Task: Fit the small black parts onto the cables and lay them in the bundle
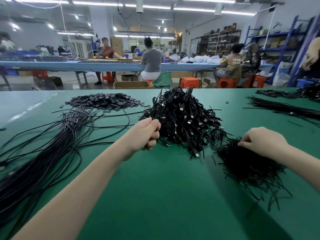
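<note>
Green matting covers the tabletop [155,196] in a bright workshop, seen from the head of a person whose two bare forearms reach forward over it. At the middle of the tabletop rises a tangled heap of black cables [183,118], many ending in small silver plugs; every place below is given from this heap.

At the heap's near left edge, the left hand [147,134] is closed into a fist, its fingers curled round a few cables that run up out of the fist toward the heap's top.

To the near right of the heap, just beside it, lies a dark pile of thin black strips [247,163], spread like loose bristles. The right hand [259,141] rests on the far edge of this pile, fingers bent down into the strips; whether they pinch one cannot be told.

Far to the left of the heap, a long bundle of straight black cables [52,153] lies on the matting, running from the near left corner away from the viewer, with stray cables looping out of it. Behind and to the left of the heap, at the far end of that bundle, sits a flat mound of small black parts [103,101], each a short rectangle.

Well to the right of the heap, another bundle of black cables [284,108] lies near the tabletop's far edge.

Beyond the heap, past the tabletop, three workers [152,58] sit at a long blue bench [69,64] on orange stools [189,82], with blue shelving [285,49] along the right wall.
</note>
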`<state>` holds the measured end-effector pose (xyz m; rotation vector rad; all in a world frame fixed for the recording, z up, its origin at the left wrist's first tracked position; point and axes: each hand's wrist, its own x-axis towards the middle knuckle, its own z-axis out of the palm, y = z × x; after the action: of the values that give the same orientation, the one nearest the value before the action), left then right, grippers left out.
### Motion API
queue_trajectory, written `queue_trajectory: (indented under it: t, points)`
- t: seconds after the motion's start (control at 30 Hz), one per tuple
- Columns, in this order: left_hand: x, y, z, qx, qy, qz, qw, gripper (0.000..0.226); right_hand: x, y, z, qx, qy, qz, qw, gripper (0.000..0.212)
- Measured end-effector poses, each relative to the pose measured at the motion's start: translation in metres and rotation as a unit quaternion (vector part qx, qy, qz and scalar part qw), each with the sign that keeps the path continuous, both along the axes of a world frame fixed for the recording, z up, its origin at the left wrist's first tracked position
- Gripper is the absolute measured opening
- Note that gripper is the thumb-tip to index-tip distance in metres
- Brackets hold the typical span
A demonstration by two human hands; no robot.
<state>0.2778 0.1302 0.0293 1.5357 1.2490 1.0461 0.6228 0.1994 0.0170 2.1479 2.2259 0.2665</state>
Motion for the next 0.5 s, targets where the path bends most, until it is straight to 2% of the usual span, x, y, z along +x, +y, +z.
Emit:
queue_trajectory:
  t: [0.1, 0.2, 0.37, 0.5]
  points:
    - [-0.001, 0.0, 0.011, -0.029, -0.1, -0.06, 0.993, 0.027, -0.001, 0.002, -0.003, 0.01, -0.013, 0.004, 1.0, 0.019]
    - [-0.015, 0.0, 0.019, -0.071, -0.153, -0.106, 0.98, 0.033, 0.005, 0.013, -0.001, -0.037, 0.007, 0.0, 0.999, 0.02]
    - [-0.036, -0.003, 0.028, -0.087, -0.146, -0.144, 0.975, 0.037, 0.014, 0.026, 0.003, -0.048, -0.005, 0.035, 0.998, 0.014]
    - [-0.038, -0.005, 0.03, -0.072, -0.128, -0.157, 0.977, 0.036, 0.016, 0.031, 0.01, -0.039, 0.004, 0.032, 0.999, 0.031]
